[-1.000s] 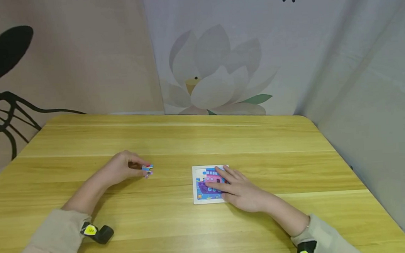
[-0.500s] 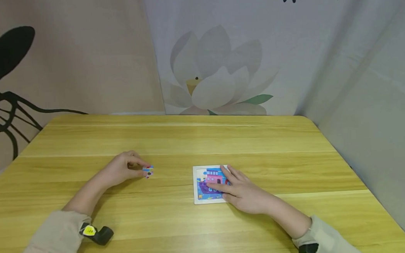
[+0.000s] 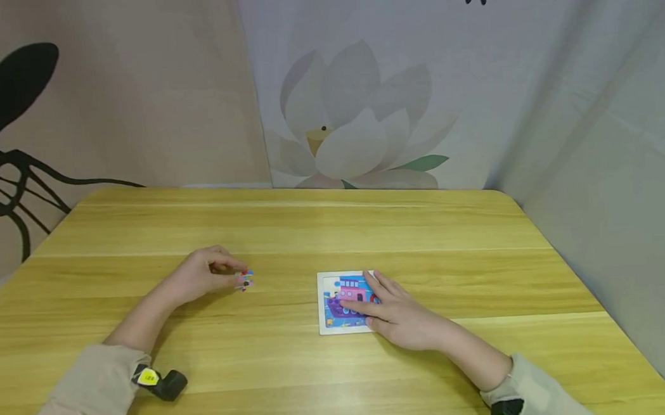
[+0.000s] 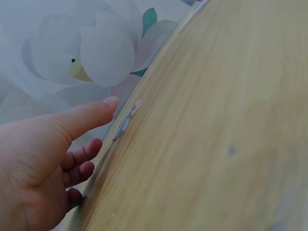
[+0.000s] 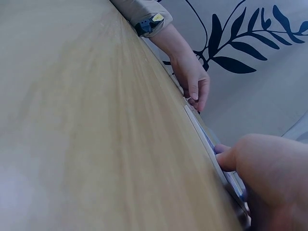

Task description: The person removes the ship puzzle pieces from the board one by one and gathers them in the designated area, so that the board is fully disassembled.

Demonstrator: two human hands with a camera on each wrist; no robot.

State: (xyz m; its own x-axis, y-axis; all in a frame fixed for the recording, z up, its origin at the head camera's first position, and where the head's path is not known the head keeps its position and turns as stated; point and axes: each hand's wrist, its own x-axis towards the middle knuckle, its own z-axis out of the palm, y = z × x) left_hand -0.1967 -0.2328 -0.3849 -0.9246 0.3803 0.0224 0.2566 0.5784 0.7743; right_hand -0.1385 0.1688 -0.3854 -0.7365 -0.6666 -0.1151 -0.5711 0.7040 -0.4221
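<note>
My left hand [image 3: 205, 275] is low over the table at left of middle, its fingertips right at a small colourful jigsaw piece [image 3: 246, 281]. In the left wrist view, the thumb stands apart from that piece [image 4: 127, 120], which lies along the tabletop, while the other fingers curl loosely. My right hand [image 3: 402, 320] rests with spread fingers on the right side of a square jigsaw puzzle [image 3: 334, 321] with a white border. A pink and purple ship shows on the puzzle, and its upper left corner is pale. The hand covers the puzzle's right part.
The wooden table [image 3: 285, 375] ends at the back against a curtain [image 3: 189, 102] with a lotus print, and more curtain hangs on the right. Each wrist carries a black camera, such as the left wrist camera [image 3: 169, 386].
The left fingertips shift very slightly at the jigsaw piece, and a little more of its surface shows. The right index and middle fingers have slid slightly right on the puzzle since the oldest frame.
</note>
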